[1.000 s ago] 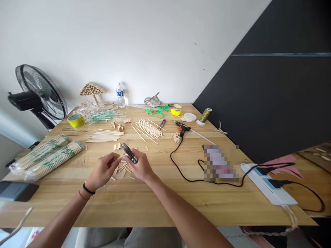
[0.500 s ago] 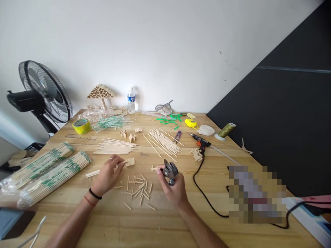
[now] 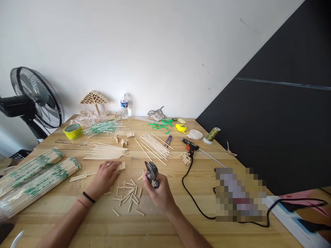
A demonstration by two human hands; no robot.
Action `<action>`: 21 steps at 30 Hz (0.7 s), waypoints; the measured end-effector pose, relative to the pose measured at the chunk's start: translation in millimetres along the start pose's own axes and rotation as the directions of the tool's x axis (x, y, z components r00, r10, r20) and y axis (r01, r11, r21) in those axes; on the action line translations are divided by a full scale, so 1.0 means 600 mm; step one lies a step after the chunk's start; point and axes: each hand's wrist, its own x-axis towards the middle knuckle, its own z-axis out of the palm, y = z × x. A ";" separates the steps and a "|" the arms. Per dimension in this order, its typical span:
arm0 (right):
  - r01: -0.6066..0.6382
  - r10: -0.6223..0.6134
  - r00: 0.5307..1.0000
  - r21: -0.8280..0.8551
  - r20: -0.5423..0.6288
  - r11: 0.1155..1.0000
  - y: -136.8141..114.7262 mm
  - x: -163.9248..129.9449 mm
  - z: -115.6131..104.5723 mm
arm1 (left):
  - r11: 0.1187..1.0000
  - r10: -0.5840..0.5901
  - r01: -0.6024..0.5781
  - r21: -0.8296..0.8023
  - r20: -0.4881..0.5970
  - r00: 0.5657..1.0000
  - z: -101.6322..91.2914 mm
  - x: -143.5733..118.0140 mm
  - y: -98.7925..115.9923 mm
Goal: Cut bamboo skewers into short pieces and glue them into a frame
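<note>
Cutter (image 3: 151, 173) upright, head pointing up.

This looks like a home craft or hobby corner, set in a plain room against a white wall and a dark panel. A wooden table (image 3: 232, 224) is strewn with bamboo skewers (image 3: 155, 144), bagged skewer packs (image 3: 33, 179), cut stick pieces (image 3: 128, 196), a hot glue gun (image 3: 190, 147), yellow tape (image 3: 73, 131), a thread spool (image 3: 212, 133) and a finished stick model (image 3: 94, 100). A pedestal fan (image 3: 31, 100) stands beside it.
</note>
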 end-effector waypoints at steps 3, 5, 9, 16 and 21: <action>-0.056 0.050 0.996 0.071 0.078 0.996 -0.016 0.002 -0.006 | 0.998 -0.020 0.019 -0.066 -0.010 1.000 -0.002 0.006 0.008; -0.114 0.098 0.987 0.128 0.126 0.985 -0.032 0.004 -0.012 | 0.989 -0.028 0.028 -0.148 0.004 1.000 -0.006 0.007 0.023; -0.181 0.146 0.972 0.187 0.184 0.965 -0.061 0.008 -0.026 | 0.921 0.006 0.039 -0.388 0.114 0.994 -0.005 0.002 0.077; -0.266 0.198 0.946 0.268 0.257 0.926 -0.032 0.009 -0.050 | 0.324 0.002 0.324 -0.889 0.343 0.939 0.031 -0.015 0.149; -0.324 0.247 0.930 0.289 0.273 0.901 -0.013 -0.010 -0.054 | 0.241 0.008 0.424 -0.873 0.439 0.899 0.057 -0.032 0.153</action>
